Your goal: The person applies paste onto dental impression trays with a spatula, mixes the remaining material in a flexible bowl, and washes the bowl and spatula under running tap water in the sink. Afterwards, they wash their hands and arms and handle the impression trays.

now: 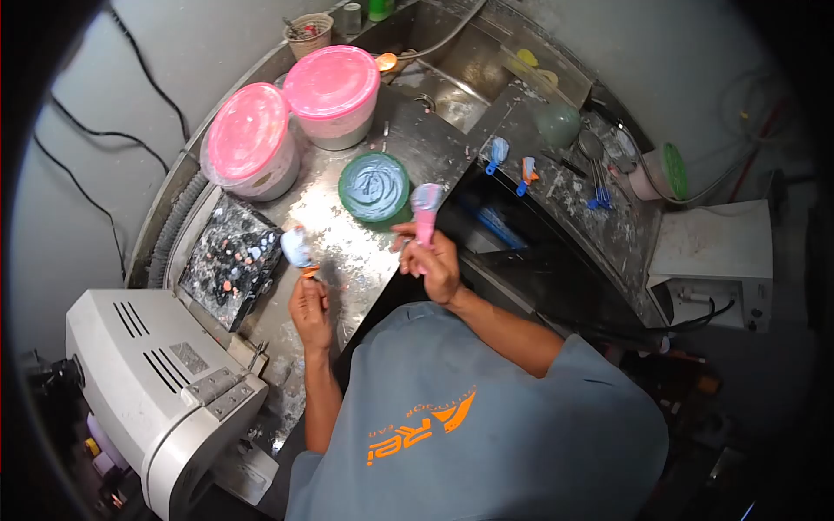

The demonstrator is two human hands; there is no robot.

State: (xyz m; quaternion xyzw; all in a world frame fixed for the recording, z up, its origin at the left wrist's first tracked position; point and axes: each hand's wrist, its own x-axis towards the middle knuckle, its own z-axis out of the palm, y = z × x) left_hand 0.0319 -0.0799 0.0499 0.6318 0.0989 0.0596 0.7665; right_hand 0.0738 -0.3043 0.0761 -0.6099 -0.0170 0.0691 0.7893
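Observation:
In my left hand (310, 308) is a dental impression tray (297, 248) with an orange handle, gripped at that handle and heaped with pale blue-white paste. My right hand (432, 267) is closed around a pink-handled spatula (425, 217), its broad head coated in bluish-grey paste and pointing away from me. Just beyond the hands stands a green mixing bowl (374, 190) holding swirled blue-grey paste; the spatula head is beside its right rim, apart from it. Left of my left hand sits a black, plaster-spattered box (228, 260).
Two pink-lidded tubs (332, 82) stand at the back left, near a steel sink (456, 104). On the right counter lie small blue-handled trays (496, 154) and a sieve (592, 146). A large grey machine (165, 373) occupies the left front; a white unit (712, 252) stands far right.

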